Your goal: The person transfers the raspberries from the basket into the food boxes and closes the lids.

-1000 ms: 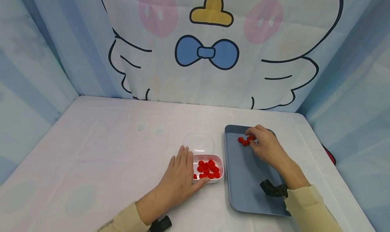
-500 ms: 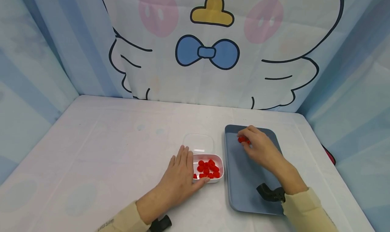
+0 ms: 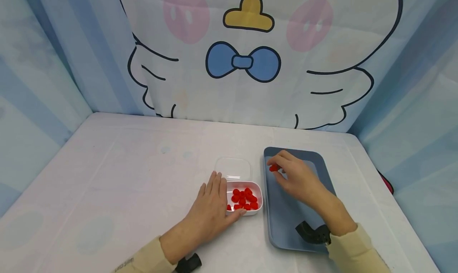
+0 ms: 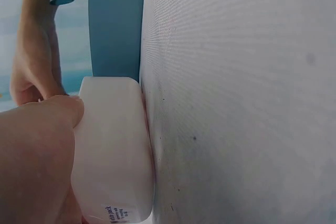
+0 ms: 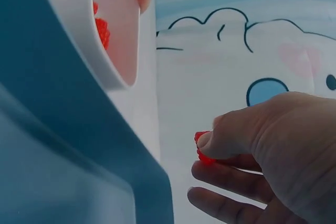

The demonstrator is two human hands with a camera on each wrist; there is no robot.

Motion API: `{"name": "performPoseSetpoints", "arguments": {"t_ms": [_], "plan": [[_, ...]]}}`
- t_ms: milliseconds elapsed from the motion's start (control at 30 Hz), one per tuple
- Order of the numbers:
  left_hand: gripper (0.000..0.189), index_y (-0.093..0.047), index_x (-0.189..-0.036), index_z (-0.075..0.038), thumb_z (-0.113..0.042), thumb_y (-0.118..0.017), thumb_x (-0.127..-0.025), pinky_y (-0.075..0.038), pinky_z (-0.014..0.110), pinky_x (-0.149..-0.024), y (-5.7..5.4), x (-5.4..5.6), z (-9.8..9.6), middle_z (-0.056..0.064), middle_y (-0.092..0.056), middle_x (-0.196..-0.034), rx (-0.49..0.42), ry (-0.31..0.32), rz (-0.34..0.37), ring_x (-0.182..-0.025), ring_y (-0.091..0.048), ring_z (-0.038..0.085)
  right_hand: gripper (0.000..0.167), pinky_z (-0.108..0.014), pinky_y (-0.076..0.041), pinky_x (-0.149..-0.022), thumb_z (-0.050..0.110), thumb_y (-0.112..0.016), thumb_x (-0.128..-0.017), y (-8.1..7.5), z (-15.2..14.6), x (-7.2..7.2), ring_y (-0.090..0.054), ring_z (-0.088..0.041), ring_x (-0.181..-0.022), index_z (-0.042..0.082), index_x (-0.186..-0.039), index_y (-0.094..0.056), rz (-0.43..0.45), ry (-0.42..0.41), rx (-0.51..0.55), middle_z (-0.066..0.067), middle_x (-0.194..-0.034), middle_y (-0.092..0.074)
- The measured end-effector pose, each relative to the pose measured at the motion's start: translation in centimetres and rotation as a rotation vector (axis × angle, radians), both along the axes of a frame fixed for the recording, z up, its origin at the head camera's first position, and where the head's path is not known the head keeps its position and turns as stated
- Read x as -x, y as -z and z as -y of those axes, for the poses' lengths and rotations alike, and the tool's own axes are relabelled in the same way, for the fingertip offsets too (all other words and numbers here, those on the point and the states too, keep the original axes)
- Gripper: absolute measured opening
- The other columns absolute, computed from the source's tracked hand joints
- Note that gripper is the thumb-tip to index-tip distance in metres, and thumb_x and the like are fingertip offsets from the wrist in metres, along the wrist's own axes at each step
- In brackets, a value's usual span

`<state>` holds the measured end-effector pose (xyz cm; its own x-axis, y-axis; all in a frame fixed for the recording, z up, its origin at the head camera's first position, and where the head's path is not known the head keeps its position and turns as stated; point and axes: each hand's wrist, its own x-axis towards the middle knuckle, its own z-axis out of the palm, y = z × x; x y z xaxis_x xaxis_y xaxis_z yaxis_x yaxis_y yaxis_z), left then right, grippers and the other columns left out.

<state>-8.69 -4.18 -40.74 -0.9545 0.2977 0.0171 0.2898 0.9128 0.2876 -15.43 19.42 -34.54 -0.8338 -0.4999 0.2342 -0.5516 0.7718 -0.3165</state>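
Note:
My right hand [image 3: 302, 181] is over the upper left part of the blue-grey tray [image 3: 288, 225]. It pinches a bumpy red raspberry [image 5: 205, 158] between thumb and fingertips; whether more berries lie behind the fingers cannot be told. My left hand [image 3: 209, 213] rests with straight fingers along the left side of a small white box [image 3: 261, 197]. Its thumb touches the near wall, which the left wrist view shows from outside. Inside the box lie several red raspberries [image 3: 242, 201], some hidden by the left hand.
A clear plastic lid [image 3: 233, 167] lies just behind the box on the white tablecloth [image 3: 136, 165]. The tray's raised rim [image 3: 267, 217] stands close to the box's right side. A printed curtain [image 3: 243, 102] rises at the table's far edge.
My right hand has closed over the red berries on the tray and shifted left toward the tray's left rim, a berry at its fingertips. The left hand and box have not moved.

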Motion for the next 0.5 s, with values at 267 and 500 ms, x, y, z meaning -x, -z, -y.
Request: {"name": "performPoseSetpoints", "arguments": {"t_ms": [267, 500], "plan": [[0.097, -0.032, -0.148, 0.002, -0.064, -0.064, -0.084, -0.041, 0.058, -0.109, 0.1, 0.0, 0.1, 0.022, -0.037, -0.154, -0.003, 0.001, -0.008, -0.145, -0.032, 0.040, 0.035, -0.035, -0.061, -0.079, 0.002, -0.078, -0.081, -0.3, 1.2, -0.7, -0.066, -0.016, -0.093, 0.010, -0.113, -0.067, 0.016, -0.070, 0.036, -0.003, -0.107, -0.065], [0.096, -0.032, -0.147, 0.001, -0.063, -0.065, -0.084, -0.041, 0.058, -0.109, 0.1, -0.1, 0.1, 0.022, -0.038, -0.153, -0.011, 0.008, -0.015, -0.145, -0.032, 0.040, 0.040, -0.035, -0.061, -0.079, 0.005, -0.081, -0.079, 0.0, 2.3, -1.1, -0.065, -0.014, -0.095, 0.010, -0.117, -0.067, 0.103, -0.090, 0.069, -0.001, -0.107, -0.065]]}}
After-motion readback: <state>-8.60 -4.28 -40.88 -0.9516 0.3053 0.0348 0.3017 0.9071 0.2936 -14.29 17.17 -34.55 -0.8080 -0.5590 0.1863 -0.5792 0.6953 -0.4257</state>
